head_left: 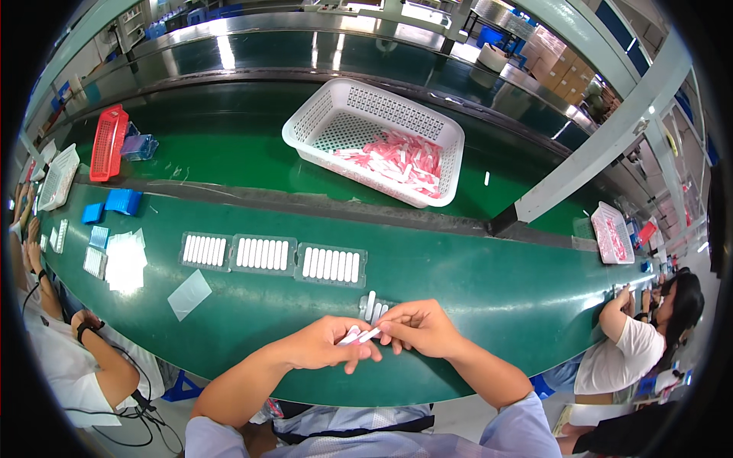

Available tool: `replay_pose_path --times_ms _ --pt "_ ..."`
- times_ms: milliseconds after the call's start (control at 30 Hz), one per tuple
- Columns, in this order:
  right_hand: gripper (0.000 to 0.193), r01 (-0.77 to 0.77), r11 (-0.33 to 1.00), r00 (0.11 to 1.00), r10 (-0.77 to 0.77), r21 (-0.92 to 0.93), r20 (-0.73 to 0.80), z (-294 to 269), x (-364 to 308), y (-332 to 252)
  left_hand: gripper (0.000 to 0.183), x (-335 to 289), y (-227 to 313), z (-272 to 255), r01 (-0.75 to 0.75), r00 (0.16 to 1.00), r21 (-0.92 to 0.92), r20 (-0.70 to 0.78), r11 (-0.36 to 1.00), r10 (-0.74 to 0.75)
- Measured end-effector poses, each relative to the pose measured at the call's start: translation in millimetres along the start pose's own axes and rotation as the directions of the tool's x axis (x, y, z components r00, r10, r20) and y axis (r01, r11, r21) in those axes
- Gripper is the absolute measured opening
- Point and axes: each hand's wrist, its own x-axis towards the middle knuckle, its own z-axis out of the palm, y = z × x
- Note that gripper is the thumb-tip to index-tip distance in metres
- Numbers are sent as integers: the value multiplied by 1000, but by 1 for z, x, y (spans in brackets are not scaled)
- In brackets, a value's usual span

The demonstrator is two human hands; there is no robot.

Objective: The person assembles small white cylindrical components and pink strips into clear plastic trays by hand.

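Observation:
Above the green table, my left hand point(324, 345) is closed around a few slim white sticks point(347, 337) with pink on them. My right hand point(422, 328) pinches the end of another white stick point(369, 335), its other end meeting the left fingers. Just beyond my fingertips lies a small clear tray point(363, 307) with several white sticks in it, partly covered by my hands. Farther off to the left, three clear trays in a row, the nearest-right one point(364, 269) among them, hold upright rows of white sticks.
A white perforated basket point(305, 145) with pink and white pieces stands on the far belt. Left of it are a red basket point(109, 145) and blue blocks point(123, 201). A clear sheet point(189, 295) lies front left. A grey post point(580, 172) rises at right. Co-workers sit on both sides.

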Motion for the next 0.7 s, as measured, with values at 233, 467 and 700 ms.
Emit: replay_pose_path --times_ms 233,467,700 --pt "17 335 941 893 -303 42 -333 -20 -3 -11 32 0 -4 -5 21 994 -158 -107 987 -38" --pt "21 295 941 897 -333 -166 -292 -13 -18 -5 32 0 -2 -4 12 992 -162 -124 987 -33" --pt "22 256 -129 571 -779 -958 258 -16 -13 -8 31 0 -5 -7 -8 991 -159 -136 987 -14"
